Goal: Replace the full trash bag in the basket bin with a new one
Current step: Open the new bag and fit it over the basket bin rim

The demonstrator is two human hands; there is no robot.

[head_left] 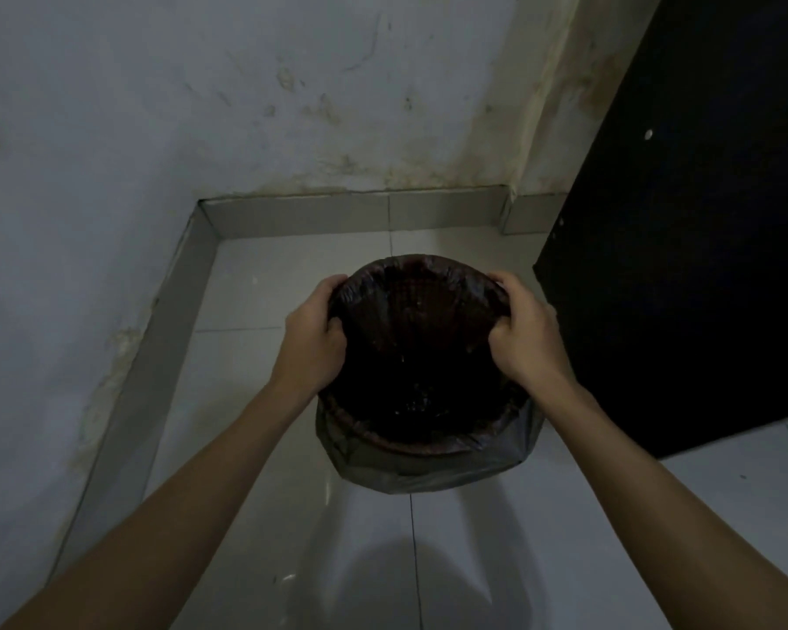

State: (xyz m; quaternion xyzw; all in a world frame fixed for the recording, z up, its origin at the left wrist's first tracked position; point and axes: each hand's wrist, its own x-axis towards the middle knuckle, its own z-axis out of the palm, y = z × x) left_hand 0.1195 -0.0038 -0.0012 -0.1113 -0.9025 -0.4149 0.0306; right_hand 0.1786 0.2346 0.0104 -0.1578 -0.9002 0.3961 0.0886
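Two bare forearms reach forward from the bottom edge over the pale glossy tiled floor (pixel 255 516). The left hand (pixel 312 338) and right hand (pixel 526 331) each curl their fingers around opposite sides of the thin dark plastic trash bag (pixel 428 466), folded over the rim of the round dark brown woven basket bin (pixel 417 356). The bin stands on the floor near the corner of the stained grey wall (pixel 201 106), just beside a black panel (pixel 701 220) on the right.

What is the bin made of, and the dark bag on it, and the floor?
The basket bin looks like woven brown wicker; a weave pattern shows on its inner wall. The bag looks like thin, dark, slightly see-through plastic that wrinkles and shines. The floor looks like glossy pale tile, with grout lines and reflections.
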